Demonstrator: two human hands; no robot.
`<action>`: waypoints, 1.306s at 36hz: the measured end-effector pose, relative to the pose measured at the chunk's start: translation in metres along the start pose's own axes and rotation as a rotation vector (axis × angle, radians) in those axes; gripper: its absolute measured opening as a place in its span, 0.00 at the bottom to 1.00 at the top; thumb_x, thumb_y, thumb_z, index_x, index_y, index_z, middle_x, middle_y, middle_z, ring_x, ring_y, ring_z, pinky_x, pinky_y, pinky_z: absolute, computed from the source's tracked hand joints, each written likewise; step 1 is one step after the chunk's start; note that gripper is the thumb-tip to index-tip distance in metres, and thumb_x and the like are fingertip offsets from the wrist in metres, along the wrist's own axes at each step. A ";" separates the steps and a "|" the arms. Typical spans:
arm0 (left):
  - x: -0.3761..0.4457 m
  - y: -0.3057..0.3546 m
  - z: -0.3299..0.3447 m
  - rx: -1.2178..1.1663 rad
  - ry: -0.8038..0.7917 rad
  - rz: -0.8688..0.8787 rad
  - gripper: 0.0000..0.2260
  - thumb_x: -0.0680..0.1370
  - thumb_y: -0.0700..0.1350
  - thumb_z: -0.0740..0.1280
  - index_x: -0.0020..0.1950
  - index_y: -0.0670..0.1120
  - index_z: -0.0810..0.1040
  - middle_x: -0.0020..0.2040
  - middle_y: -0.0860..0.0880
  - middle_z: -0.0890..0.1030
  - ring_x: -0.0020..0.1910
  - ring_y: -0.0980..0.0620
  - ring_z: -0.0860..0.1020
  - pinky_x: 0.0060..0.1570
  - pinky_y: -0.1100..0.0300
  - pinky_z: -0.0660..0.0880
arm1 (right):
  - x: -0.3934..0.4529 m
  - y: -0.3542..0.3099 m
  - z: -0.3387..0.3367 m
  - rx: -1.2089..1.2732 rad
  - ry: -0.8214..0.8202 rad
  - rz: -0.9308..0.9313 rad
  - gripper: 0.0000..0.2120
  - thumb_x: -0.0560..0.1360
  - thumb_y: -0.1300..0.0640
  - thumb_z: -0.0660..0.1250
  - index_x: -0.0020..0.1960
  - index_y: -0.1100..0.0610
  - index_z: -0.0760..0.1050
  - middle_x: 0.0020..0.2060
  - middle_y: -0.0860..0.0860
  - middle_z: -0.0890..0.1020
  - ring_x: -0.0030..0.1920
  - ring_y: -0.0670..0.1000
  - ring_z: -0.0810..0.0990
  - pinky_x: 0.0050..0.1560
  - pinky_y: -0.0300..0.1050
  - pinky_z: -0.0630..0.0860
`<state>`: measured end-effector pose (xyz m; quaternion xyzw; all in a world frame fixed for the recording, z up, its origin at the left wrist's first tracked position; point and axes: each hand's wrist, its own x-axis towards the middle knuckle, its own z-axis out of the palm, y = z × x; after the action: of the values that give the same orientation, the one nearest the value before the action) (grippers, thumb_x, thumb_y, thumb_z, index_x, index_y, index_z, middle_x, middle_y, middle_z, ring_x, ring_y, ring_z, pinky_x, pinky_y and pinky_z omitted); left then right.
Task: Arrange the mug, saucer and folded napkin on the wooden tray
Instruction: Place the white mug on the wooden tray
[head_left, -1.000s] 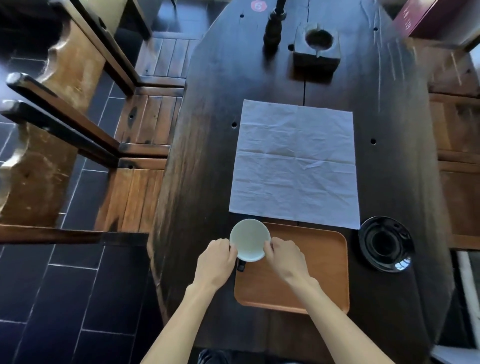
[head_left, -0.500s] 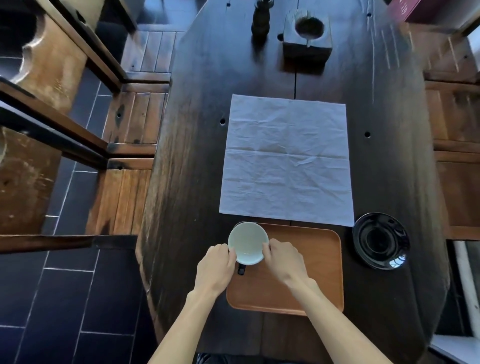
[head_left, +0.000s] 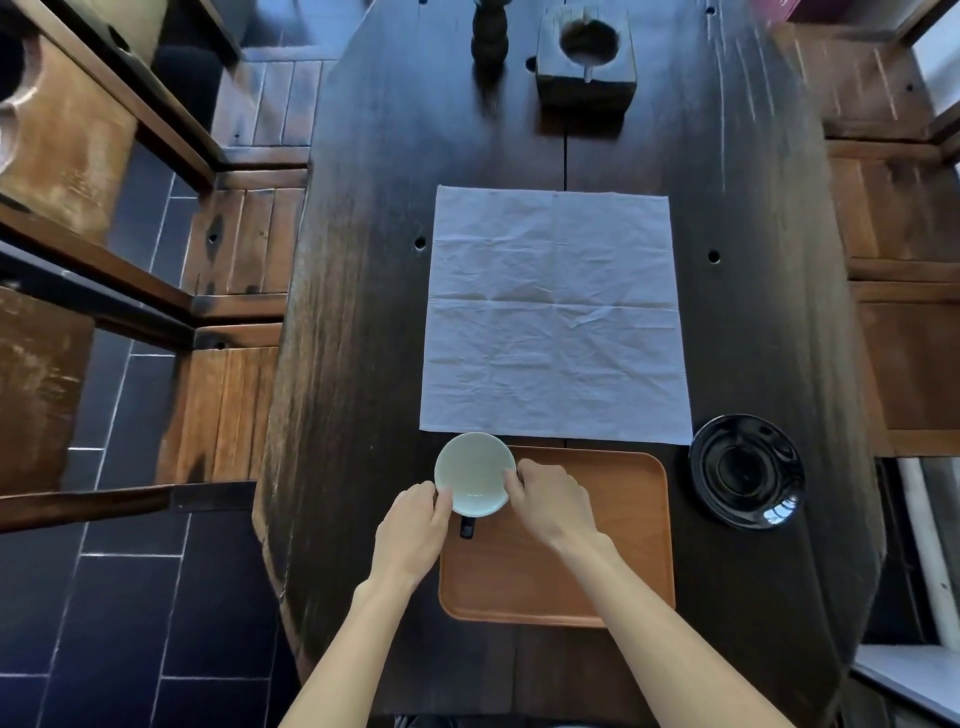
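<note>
Item 1: pale-green mug (head_left: 474, 474), dark handle pointing toward the person. Sitting/hovering at far-left corner of wooden tray (head_left: 613, 545); can't tell if it's resting on the tray or just above it. Left hand (head_left: 413, 527) gripping mug's left side w/ curled fingers; right hand (head_left: 550, 501) gripping its right side the same way. Both hands are holding it, none free.

Item 2: black saucer (head_left: 747, 470), lying on tabletop (head_left: 753, 208) just right of tray, not on it yet.

Item 3: white napkin (head_left: 555, 317), lying fully spread on tabletop beyond tray, creases showing, near edge just about meeting tray's far rim. Not folded.

Item 4: tray, otherwise carrying nothing.

Progress, approx.: early stage. Mug placement is being handled now. Remaining: saucer to tray (prob. under the mug, judging by task), napkin needing folding + placing.

Misc.: carved wooden block w/ round hole (head_left: 587, 57) and dark turned post (head_left: 489, 36) standing at far end.
</note>
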<state>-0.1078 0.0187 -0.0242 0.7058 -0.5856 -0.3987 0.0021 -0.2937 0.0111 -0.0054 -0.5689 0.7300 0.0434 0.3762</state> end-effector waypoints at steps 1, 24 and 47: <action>0.000 0.000 0.000 -0.011 0.001 -0.005 0.19 0.84 0.53 0.55 0.36 0.46 0.69 0.36 0.49 0.74 0.36 0.51 0.73 0.36 0.53 0.69 | 0.000 0.000 0.000 0.009 -0.003 0.004 0.19 0.84 0.45 0.51 0.41 0.54 0.67 0.37 0.52 0.78 0.39 0.57 0.75 0.42 0.51 0.72; 0.037 0.014 -0.038 0.337 0.008 0.207 0.17 0.84 0.56 0.54 0.42 0.47 0.71 0.35 0.50 0.76 0.34 0.51 0.77 0.39 0.48 0.77 | -0.021 0.011 0.018 0.318 -0.106 0.094 0.22 0.83 0.39 0.52 0.36 0.51 0.65 0.31 0.47 0.74 0.35 0.50 0.72 0.37 0.49 0.66; 0.007 -0.006 -0.020 0.175 -0.154 0.075 0.17 0.84 0.57 0.53 0.43 0.47 0.70 0.36 0.50 0.77 0.38 0.45 0.79 0.41 0.49 0.75 | 0.010 0.004 -0.012 0.230 -0.016 0.060 0.16 0.83 0.40 0.55 0.47 0.50 0.72 0.41 0.49 0.81 0.45 0.55 0.78 0.42 0.51 0.71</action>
<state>-0.0920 0.0051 -0.0174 0.6480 -0.6427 -0.3988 -0.0895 -0.3037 -0.0011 -0.0046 -0.4994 0.7439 -0.0249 0.4434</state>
